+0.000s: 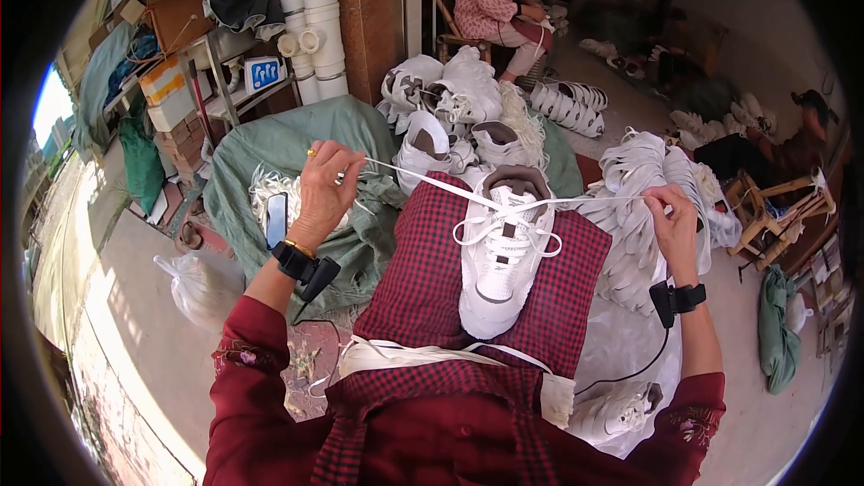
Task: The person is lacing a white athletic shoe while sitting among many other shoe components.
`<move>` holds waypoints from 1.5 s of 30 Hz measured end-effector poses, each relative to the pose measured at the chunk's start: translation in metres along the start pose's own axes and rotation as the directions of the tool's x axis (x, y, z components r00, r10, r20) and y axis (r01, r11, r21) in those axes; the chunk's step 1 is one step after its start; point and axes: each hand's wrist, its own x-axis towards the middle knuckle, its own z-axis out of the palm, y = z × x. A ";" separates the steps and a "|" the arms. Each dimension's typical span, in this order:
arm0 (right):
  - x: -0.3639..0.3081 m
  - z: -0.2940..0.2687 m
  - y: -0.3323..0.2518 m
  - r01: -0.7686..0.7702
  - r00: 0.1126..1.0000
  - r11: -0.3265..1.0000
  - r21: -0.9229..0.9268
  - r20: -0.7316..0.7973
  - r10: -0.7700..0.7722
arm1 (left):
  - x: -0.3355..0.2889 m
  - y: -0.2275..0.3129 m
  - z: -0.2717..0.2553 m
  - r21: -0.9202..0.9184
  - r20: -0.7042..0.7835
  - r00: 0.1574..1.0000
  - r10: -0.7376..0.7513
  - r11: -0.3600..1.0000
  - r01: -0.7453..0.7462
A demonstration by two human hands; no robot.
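Note:
A white sneaker (506, 256) rests on my lap over a red-and-black checked apron (409, 274), its toe toward me. White laces (511, 213) cross over its tongue, with a loop hanging on either side. My left hand (326, 187) is raised to the left, fingers pinched on one lace end. Out to the right, my right hand (673, 220) pinches the other end. Both lace ends run stretched from the shoe to my hands. Each wrist wears a black strap with a small device.
More white shoes (427, 139) and shoe parts are heaped ahead on green cloth (306, 130). A pile of white shoe pieces (630, 216) lies to the right. Loose laces (274, 189) sit at left, near a white plastic bag (200, 288). Another person (490, 0) sits at the back.

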 end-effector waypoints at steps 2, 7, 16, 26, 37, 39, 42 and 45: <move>-0.006 0.000 -0.008 -0.021 1.000 0.998 0.056 0.006 0.021 | -0.003 0.002 0.006 -0.032 -0.028 0.999 0.016 0.999 -0.017; -0.007 -0.020 -0.025 0.107 0.994 0.976 -0.189 -0.006 -0.110 | -0.004 0.007 0.018 0.047 -0.037 0.999 -0.003 0.999 0.005; -0.038 -0.002 -0.010 0.227 0.962 0.904 -0.363 0.226 -0.150 | -0.003 0.005 0.007 0.059 -0.056 0.996 -0.064 0.996 0.067; -0.050 0.025 -0.063 0.039 0.960 0.990 0.135 -0.279 0.001 | -0.018 0.031 0.011 -0.149 -0.180 0.942 -0.283 0.954 0.258; -0.034 0.097 -0.086 -0.214 0.976 0.778 0.591 0.155 0.152 | 0.000 0.101 0.067 -0.674 0.505 0.759 -0.411 0.361 0.645; -0.033 0.096 -0.089 -0.170 0.985 0.824 0.541 0.120 0.124 | -0.003 0.104 0.064 -0.689 0.500 0.762 -0.412 0.344 0.638; -0.031 0.092 -0.093 -0.194 0.979 0.844 0.500 0.151 0.135 | -0.008 0.105 0.060 -0.684 0.503 0.763 -0.407 0.352 0.639; -0.027 0.092 -0.098 -0.117 0.990 0.903 0.414 0.126 0.071 | -0.011 0.106 0.058 -0.729 0.482 0.786 -0.388 0.320 0.605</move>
